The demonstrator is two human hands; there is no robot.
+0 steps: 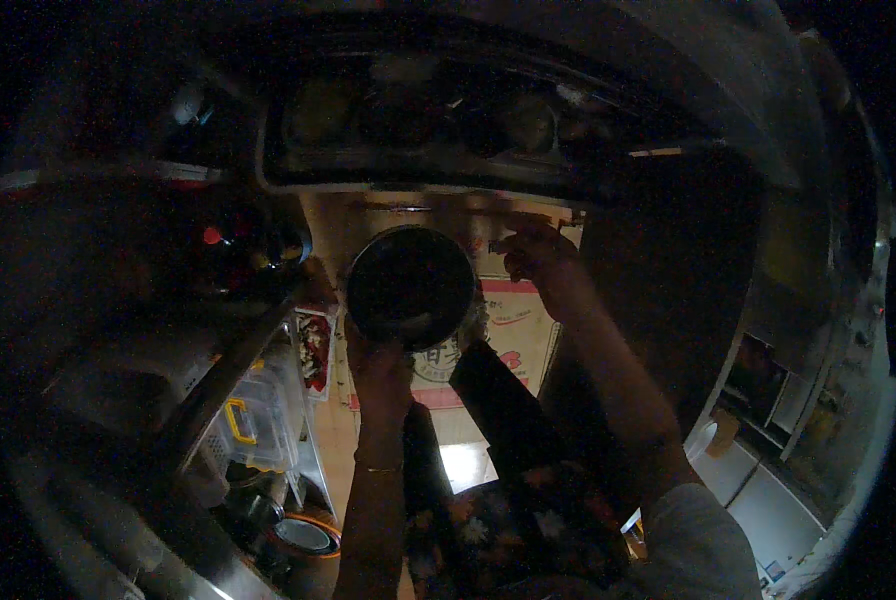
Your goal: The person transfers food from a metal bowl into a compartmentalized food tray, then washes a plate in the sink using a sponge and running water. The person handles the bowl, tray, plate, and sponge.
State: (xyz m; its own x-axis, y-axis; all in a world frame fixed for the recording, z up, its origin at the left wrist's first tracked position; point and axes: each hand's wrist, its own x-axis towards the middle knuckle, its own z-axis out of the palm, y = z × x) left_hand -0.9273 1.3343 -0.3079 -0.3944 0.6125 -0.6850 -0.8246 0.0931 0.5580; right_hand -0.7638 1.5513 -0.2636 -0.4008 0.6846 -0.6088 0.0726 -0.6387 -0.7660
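Note:
The picture is dim. My left hand [380, 375] is at the near side of a round dark pan or pot [412, 285], closed where a handle would be; the handle itself is hidden. The inside of the vessel is too dark to read. My right hand [534, 251] is to the right of the vessel, apart from it, with bent fingers near a thin dark edge; whether it grips anything cannot be told. Below both hands lies flattened cardboard [523, 337] with red bands and printing. Ahead stands a dark counter or stove front with a pale edge [418, 187].
At the left, lower down, are a clear plastic box with a yellow latch [257, 420], a tray with red and white pieces [314, 349] and a round orange-rimmed container [305, 534]. White cabinets or appliances [774, 510] stand at the lower right.

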